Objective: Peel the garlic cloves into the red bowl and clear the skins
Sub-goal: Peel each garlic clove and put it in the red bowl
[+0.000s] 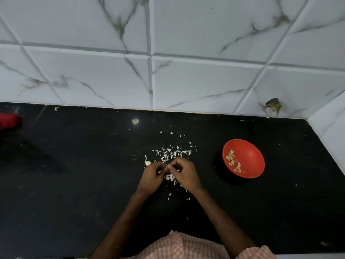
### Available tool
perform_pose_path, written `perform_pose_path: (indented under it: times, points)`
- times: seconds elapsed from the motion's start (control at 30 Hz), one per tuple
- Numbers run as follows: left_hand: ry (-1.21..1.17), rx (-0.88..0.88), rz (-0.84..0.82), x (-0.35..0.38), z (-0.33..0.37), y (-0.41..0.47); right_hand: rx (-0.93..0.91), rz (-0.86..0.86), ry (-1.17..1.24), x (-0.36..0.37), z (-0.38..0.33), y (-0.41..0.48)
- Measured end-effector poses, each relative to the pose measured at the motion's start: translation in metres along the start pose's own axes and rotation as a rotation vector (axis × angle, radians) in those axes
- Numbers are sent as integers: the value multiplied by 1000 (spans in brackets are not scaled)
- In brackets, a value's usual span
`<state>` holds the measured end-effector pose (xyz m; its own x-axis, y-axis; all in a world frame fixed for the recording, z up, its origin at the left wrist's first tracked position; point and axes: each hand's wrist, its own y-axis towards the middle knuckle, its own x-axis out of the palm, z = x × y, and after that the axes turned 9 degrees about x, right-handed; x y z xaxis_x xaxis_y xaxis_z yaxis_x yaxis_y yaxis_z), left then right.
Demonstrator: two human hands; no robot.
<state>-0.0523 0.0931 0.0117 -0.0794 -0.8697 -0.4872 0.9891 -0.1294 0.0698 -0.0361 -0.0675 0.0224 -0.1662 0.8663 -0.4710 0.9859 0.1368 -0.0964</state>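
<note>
I see left hand (153,173) and right hand (183,173) both pinching one garlic clove (168,166) above the skins (171,153), mid-worktop (74,184). The red bowl (250,156) sits well right. Risks: the clove slips, or skins scatter wider.

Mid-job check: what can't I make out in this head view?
The garlic clove pinched between left hand and right hand: head view, fingers cover most; peel progress unclear.
A red object at left edge: head view, cut off and blurred.
The peeled cloves in red bowl: head view, too small to count.
</note>
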Motion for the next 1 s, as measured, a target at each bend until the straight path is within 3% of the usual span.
perform_pose_path:
  times: [0.17, 0.27, 0.37, 0.57, 0.77, 1.0]
  points:
    - [39, 30, 12, 3, 4, 2, 78, -53, 121, -12, 1, 5]
    - [-73, 25, 99, 8, 8, 3, 67, -29, 158, -13, 0, 8]
    - [-276, -34, 197, 11, 18, 7, -54, 4, 100, -15, -6, 12]
    - [-546, -303, 191, 13, 29, 12, -306, -42, -77, -20, -8, 18]
    - [-514, -190, 145, 7, 25, 13, -20, 48, 148, -12, -7, 15]
    - [-366, -130, 156, 5, 15, 12, 111, -25, 32, -4, -2, 14]
